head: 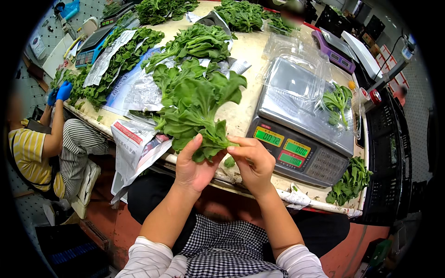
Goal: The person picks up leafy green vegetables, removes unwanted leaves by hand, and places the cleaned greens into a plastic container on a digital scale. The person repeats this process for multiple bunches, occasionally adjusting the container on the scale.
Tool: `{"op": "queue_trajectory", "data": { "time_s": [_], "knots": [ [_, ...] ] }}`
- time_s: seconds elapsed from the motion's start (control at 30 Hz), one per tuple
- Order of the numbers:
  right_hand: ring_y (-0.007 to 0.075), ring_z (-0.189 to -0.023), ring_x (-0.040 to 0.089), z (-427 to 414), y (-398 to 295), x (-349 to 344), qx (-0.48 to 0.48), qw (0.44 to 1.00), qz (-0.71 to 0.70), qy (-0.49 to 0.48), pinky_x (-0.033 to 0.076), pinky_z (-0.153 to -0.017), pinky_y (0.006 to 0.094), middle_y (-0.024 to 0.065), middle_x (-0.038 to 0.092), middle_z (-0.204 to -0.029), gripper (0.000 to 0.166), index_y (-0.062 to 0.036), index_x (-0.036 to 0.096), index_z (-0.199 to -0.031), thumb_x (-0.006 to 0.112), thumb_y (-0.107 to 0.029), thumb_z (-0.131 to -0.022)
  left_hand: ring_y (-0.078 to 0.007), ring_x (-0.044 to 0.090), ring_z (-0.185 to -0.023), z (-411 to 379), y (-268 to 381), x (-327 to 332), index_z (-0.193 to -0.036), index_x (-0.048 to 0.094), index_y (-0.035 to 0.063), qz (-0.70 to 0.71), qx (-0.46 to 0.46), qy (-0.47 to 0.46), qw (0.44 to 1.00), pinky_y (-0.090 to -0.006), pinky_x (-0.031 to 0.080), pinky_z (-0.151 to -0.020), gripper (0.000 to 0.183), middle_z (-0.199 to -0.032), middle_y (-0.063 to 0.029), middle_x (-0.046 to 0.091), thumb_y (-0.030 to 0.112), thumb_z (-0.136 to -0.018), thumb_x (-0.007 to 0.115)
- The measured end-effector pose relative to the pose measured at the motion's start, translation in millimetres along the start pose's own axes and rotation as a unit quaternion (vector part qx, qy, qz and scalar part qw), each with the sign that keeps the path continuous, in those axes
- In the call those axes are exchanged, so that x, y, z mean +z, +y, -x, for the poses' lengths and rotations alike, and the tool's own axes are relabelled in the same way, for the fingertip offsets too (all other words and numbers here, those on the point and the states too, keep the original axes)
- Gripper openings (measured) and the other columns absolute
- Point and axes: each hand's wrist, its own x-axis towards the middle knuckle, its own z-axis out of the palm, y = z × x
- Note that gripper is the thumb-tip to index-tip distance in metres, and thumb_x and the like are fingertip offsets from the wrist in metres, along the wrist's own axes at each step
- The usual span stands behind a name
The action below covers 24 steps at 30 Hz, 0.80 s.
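Observation:
My left hand (194, 166) cups the stem end of a bunch of leafy greens (194, 114) over the table's near edge. On the right of the same bunch, my right hand (252, 161) pinches a leaf or stem at its base between thumb and forefinger. Behind the bunch, more greens (201, 43) lie heaped on newspaper. A digital weighing scale (306, 135) with lit displays stands to the right, and clear plastic boxes (299, 66) rest on its pan. One of these boxes, at the pan's right side, has a sprig of greens (339, 100) in it.
A newspaper sheet (134, 146) hangs over the table's front edge. Loose greens (351, 180) lie at the right corner. Further off are a purple scale (333, 52) and a blue scale (88, 48). At the left, a co-worker in blue gloves (64, 91) handles greens. Black crates (387, 156) stand right of the table.

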Motion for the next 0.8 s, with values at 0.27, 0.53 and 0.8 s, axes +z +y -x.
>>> {"op": "queue_trajectory", "data": {
  "time_s": [0.27,0.53,0.8],
  "knots": [
    [0.0252,-0.077,0.054,-18.0,-19.5,0.3,-0.021,0.983,0.179,-0.036,0.045,-0.067,0.0336,0.0078,0.058,-0.087,0.033,-0.0053,0.059,-0.097,0.075,-0.010,-0.067,-0.0149,0.058,-0.095,-0.4,-4.1,-8.4,-0.112,0.056,0.0066,-0.086,0.047,0.072,0.993,-0.0308,0.046,-0.082,0.025,-0.103,-0.0032,0.061,0.010,-0.088,0.060],
    [0.0251,-0.077,0.055,-17.7,-18.4,1.5,-0.041,0.971,0.228,-0.055,0.047,-0.066,0.0349,0.0082,0.058,-0.087,0.032,-0.0047,0.059,-0.097,0.071,-0.007,-0.068,-0.0203,0.053,-0.111,1.2,-5.1,-10.7,-0.128,0.045,0.0038,-0.173,0.049,0.081,0.980,-0.0354,0.043,-0.092,0.042,-0.122,-0.0111,0.056,0.014,-0.089,0.056],
    [0.0274,-0.077,0.057,-17.9,-11.8,0.1,-0.033,0.981,0.192,-0.004,0.047,-0.066,0.0358,0.0099,0.060,-0.087,0.029,-0.0033,0.058,-0.096,0.066,0.002,-0.068,-0.0250,0.048,-0.118,5.4,-0.7,-4.4,-0.132,0.039,0.0043,-0.064,0.050,-0.075,0.994,-0.0387,0.042,-0.096,0.055,-0.130,-0.0129,0.049,0.017,-0.083,0.061]
  ]
}}
